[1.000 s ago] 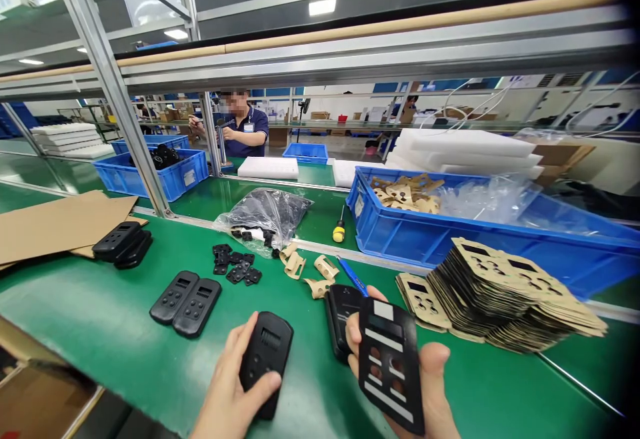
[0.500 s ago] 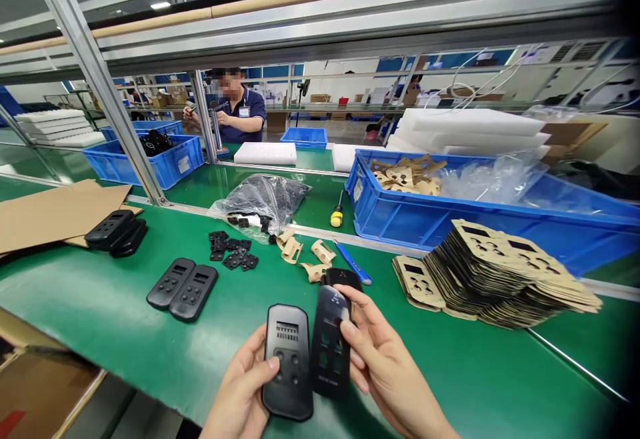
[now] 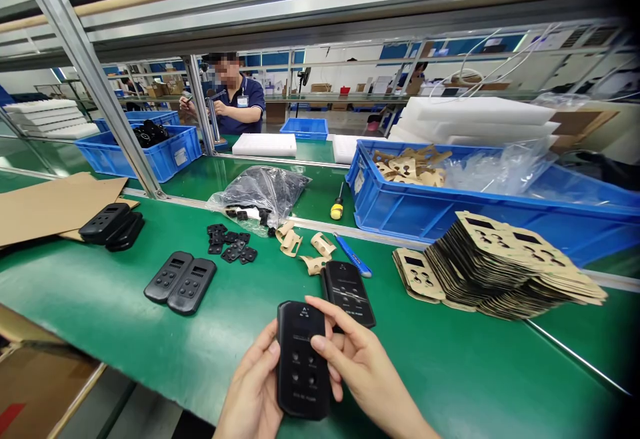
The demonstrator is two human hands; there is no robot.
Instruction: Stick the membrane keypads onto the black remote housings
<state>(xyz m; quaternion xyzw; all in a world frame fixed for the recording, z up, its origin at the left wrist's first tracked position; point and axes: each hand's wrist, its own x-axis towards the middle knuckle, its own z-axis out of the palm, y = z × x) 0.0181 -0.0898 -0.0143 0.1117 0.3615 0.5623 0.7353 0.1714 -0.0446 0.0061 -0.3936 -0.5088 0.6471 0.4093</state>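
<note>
My left hand [image 3: 257, 375] grips a black handheld controller housing [image 3: 303, 414] by its left side, thumb along the edge. A thin black printed face panel [image 3: 303, 332] lies over the housing's front, its holes around the buttons. At the panel's upper right, my right hand [image 3: 357, 352] holds the edge, index finger at the top corner and thumb on the surface. Just beyond my right hand rests a black controller with a printed face [image 3: 349, 292]. Two housings with bare fronts [image 3: 180, 282] lie side by side on the left.
Black button pads [image 3: 231, 244], curled tan backing pieces [image 3: 291, 242], a blue utility knife [image 3: 353, 256] and a screwdriver [image 3: 337, 209] lie behind. Tan-backed panels [image 3: 470, 272] are stacked right, before a blue bin [image 3: 475, 219]. More controllers [image 3: 107, 224] are piled left. A co-worker [image 3: 243, 102] sits opposite.
My right hand has moved left, bringing the face panel from beside the housing onto its front. The printed controller behind is now more exposed. The camera view has shifted slightly.
</note>
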